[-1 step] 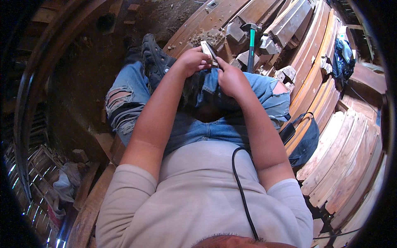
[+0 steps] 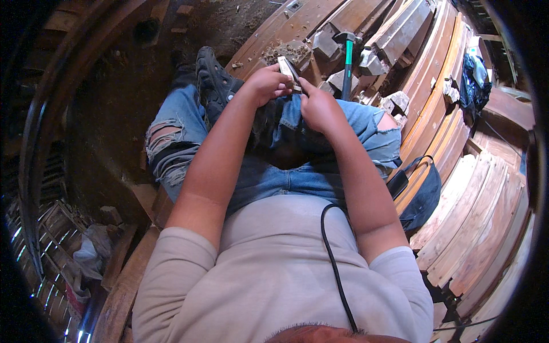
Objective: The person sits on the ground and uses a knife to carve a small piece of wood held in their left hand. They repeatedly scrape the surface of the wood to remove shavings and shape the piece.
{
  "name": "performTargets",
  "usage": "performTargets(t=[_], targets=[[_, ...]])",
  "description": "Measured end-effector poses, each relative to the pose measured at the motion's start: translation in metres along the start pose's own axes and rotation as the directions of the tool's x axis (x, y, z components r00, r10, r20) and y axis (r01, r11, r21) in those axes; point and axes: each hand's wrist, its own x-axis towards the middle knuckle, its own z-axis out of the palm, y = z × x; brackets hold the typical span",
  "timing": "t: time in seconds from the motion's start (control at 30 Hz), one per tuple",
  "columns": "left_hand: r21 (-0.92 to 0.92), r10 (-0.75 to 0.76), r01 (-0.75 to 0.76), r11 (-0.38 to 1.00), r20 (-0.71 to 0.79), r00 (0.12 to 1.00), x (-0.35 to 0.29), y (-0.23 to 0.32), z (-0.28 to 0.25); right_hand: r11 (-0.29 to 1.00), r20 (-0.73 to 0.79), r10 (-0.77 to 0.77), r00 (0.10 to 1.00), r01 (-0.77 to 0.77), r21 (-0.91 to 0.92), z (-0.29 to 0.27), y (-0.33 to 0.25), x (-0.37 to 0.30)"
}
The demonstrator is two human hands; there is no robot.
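While both hands meet above the knees, left fingers (image 2: 280, 86) and right fingers (image 2: 306, 94) clamp the small pale block (image 2: 285, 66).

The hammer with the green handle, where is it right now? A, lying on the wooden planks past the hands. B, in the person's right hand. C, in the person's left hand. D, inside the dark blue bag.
A: the hammer lies on the wooden planks beyond both hands, touched by neither; the left hand and right hand are together on a small pale piece instead.
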Motion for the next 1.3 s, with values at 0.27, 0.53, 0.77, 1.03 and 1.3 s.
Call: performTargets(t=[0.27, 0.53, 0.77, 1.03, 1.3], targets=[[-0.011, -0.001, 0.001, 1.0, 0.024, 1.0, 0.006, -0.005, -0.003, 0.999, 0.041, 0.036, 0.999, -0.036, 0.003, -0.002, -0.008, 0.007], [0.027, 0.002, -0.003, 1.0, 0.033, 0.999, 0.011, -0.005, -0.006, 0.998, -0.009, 0.012, 1.0, -0.011, 0.06, 0.01, 0.005, 0.023], [-0.066, -0.026, 0.025, 0.997, -0.017, 1.0, 0.006, 0.003, -0.004, 0.998, -0.031, -0.006, 0.999, 0.009, 0.068, 0.005, 0.012, 0.012], [-0.143, -0.02, 0.017, 0.99, -0.02, 1.0, -0.001, 0.003, -0.001, 0.995, 0.003, 0.019, 1.0, -0.019, -0.098, -0.011, -0.006, -0.05], [-0.195, -0.043, 0.046, 0.98, 0.018, 0.999, -0.004, 0.005, -0.001, 0.995, -0.008, 0.008, 1.0, -0.009, -0.104, -0.02, -0.014, -0.083]])
